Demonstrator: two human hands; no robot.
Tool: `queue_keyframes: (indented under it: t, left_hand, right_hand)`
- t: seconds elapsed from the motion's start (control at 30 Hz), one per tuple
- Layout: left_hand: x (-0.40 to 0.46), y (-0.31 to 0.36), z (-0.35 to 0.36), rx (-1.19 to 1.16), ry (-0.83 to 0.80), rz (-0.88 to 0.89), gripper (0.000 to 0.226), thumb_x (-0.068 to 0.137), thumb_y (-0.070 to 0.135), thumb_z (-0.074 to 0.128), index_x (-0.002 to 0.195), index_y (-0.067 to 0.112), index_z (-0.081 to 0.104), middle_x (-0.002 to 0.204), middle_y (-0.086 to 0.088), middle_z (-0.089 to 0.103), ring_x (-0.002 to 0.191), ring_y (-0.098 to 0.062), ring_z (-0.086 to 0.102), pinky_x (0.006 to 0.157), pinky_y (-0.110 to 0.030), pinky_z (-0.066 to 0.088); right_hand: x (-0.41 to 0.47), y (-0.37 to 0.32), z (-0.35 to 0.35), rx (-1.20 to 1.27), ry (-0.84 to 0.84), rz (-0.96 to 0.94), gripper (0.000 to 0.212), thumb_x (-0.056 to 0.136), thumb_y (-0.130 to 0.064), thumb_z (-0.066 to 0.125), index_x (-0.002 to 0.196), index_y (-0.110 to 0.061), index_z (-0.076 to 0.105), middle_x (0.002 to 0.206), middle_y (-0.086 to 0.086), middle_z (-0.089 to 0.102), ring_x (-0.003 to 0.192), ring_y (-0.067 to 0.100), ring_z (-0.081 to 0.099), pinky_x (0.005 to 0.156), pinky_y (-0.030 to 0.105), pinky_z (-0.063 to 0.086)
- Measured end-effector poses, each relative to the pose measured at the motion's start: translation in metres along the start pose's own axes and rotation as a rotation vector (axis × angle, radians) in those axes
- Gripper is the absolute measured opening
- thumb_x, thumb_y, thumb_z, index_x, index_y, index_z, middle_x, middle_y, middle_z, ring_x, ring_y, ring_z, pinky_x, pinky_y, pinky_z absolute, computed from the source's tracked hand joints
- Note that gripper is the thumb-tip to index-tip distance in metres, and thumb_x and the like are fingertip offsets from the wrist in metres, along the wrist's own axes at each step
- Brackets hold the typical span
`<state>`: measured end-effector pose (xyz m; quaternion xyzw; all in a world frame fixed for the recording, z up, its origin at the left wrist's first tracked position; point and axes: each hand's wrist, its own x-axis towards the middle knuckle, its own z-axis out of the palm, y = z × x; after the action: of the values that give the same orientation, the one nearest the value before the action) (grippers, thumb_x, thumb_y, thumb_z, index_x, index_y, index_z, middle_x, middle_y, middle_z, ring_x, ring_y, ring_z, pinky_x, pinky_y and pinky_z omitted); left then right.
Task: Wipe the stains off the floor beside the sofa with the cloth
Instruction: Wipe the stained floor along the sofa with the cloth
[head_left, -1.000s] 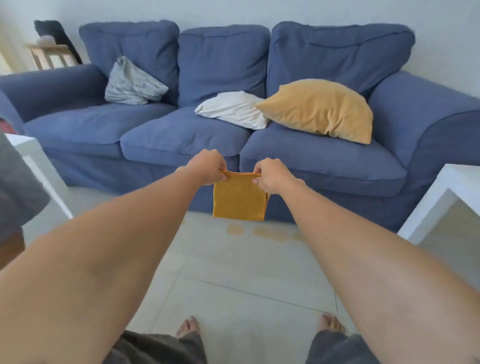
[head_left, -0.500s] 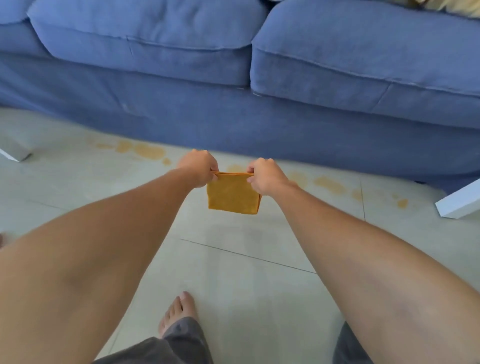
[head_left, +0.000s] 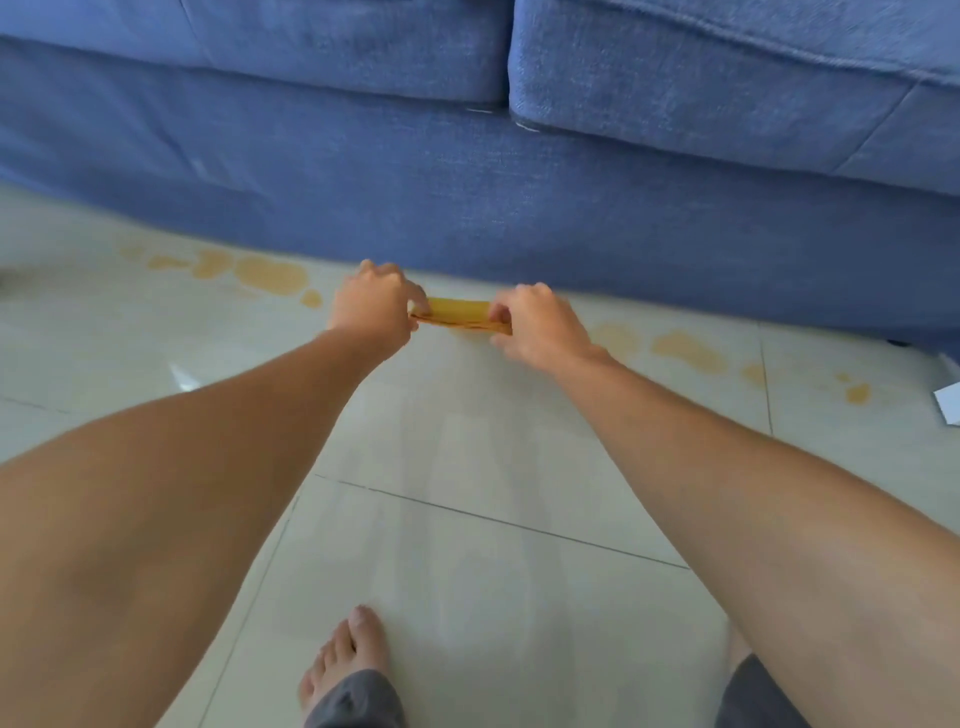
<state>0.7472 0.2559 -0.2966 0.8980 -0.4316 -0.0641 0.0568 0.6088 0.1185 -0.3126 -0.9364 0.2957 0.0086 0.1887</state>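
A folded yellow-orange cloth (head_left: 460, 315) lies almost flat, low over the pale tiled floor just in front of the blue sofa (head_left: 519, 197). My left hand (head_left: 375, 304) pinches its left end and my right hand (head_left: 535, 325) pinches its right end. Yellowish stains run along the floor by the sofa base: one patch to the left (head_left: 270, 274) and another to the right (head_left: 685, 351), with small spots further right (head_left: 857, 393). Whether the cloth touches the floor I cannot tell.
The sofa front and two seat cushions fill the top of the view. A white furniture corner (head_left: 948, 405) pokes in at the right edge. My bare left foot (head_left: 345, 660) stands on the tiles at the bottom, with grey trouser hems beside it.
I have bent lower and closer to the floor. The cloth, which hung upright between my hands, is now lowered and turned nearly flat near the tiles in front of the sofa.
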Motion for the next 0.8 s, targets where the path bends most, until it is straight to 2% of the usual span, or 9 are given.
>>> queue_keyframes:
  t: [0.1,0.2,0.3,0.37,0.47,0.53,0.6,0.7,0.8]
  left_hand:
    - [-0.027,-0.008,0.025,0.181,-0.204,-0.016,0.047,0.082,0.017,0.072,0.122,0.040,0.064,0.131,-0.003,0.054,0.124,-0.027,0.046,0.097,-0.038,0.042]
    - [-0.040,-0.008,0.047,0.108,-0.288,-0.094,0.054,0.083,0.032,0.072,0.134,0.034,0.055,0.136,-0.005,0.049,0.129,-0.027,0.045,0.100,-0.040,0.043]
    - [-0.037,0.004,0.069,-0.027,-0.257,-0.152,0.058,0.090,0.040,0.062,0.143,0.023,0.047,0.142,-0.008,0.046,0.133,-0.029,0.043,0.104,-0.043,0.044]
    - [-0.027,0.017,0.088,-0.115,-0.200,-0.169,0.060,0.095,0.043,0.054,0.148,0.019,0.040,0.150,-0.009,0.040,0.139,-0.029,0.037,0.108,-0.043,0.040]
    - [0.001,0.038,0.119,-0.172,-0.132,-0.174,0.064,0.097,0.051,0.043,0.154,0.026,0.027,0.163,-0.013,0.018,0.151,-0.031,0.014,0.120,-0.044,0.023]
    - [0.020,0.050,0.142,-0.157,-0.139,-0.164,0.066,0.096,0.060,0.034,0.155,0.037,0.016,0.165,-0.018,0.000,0.153,-0.036,-0.002,0.124,-0.049,0.007]
    - [0.028,0.054,0.166,-0.111,-0.164,-0.162,0.068,0.093,0.069,0.024,0.154,0.046,0.004,0.164,-0.020,-0.012,0.151,-0.040,-0.011,0.122,-0.055,-0.004]
    - [0.025,0.045,0.190,-0.041,-0.094,-0.144,0.070,0.088,0.077,0.015,0.152,0.053,0.000,0.164,-0.018,-0.016,0.151,-0.040,-0.014,0.121,-0.056,-0.010]
    - [0.042,0.035,0.193,-0.014,-0.035,-0.132,0.070,0.086,0.079,0.011,0.151,0.055,0.000,0.164,-0.019,-0.013,0.150,-0.043,-0.011,0.119,-0.060,-0.009]
  right_hand:
    - [-0.033,0.015,0.033,0.048,-0.166,0.029,0.039,0.075,-0.036,0.078,0.111,-0.026,0.067,0.118,0.003,0.066,0.113,0.025,0.059,0.096,0.038,0.049]
    - [-0.060,0.033,0.060,0.069,-0.169,0.079,0.034,0.083,-0.037,0.067,0.114,-0.022,0.065,0.118,0.004,0.064,0.114,0.026,0.056,0.094,0.040,0.048]
    - [-0.082,0.056,0.084,-0.038,-0.049,0.153,0.036,0.091,-0.035,0.052,0.121,-0.017,0.060,0.121,0.008,0.061,0.114,0.030,0.052,0.092,0.042,0.046]
    - [-0.090,0.075,0.101,-0.106,0.051,0.210,0.045,0.091,-0.039,0.041,0.125,-0.015,0.058,0.125,0.011,0.060,0.114,0.033,0.052,0.093,0.044,0.045]
    - [-0.098,0.103,0.129,-0.163,0.079,0.243,0.060,0.090,-0.046,0.027,0.141,-0.020,0.048,0.147,0.012,0.047,0.132,0.034,0.043,0.111,0.051,0.032]
    - [-0.103,0.114,0.146,-0.166,0.092,0.232,0.060,0.094,-0.047,0.027,0.148,-0.024,0.039,0.156,0.010,0.035,0.143,0.033,0.032,0.118,0.053,0.018]
    - [-0.107,0.118,0.155,-0.167,0.140,0.219,0.058,0.096,-0.046,0.030,0.150,-0.025,0.037,0.158,0.009,0.032,0.146,0.032,0.029,0.120,0.053,0.013]
    - [-0.109,0.118,0.158,-0.169,0.162,0.208,0.057,0.097,-0.045,0.031,0.150,-0.024,0.036,0.159,0.008,0.030,0.147,0.031,0.027,0.120,0.053,0.013]
    - [-0.107,0.120,0.158,-0.181,0.170,0.215,0.057,0.098,-0.045,0.029,0.151,-0.024,0.034,0.161,0.008,0.027,0.148,0.030,0.024,0.120,0.053,0.014]
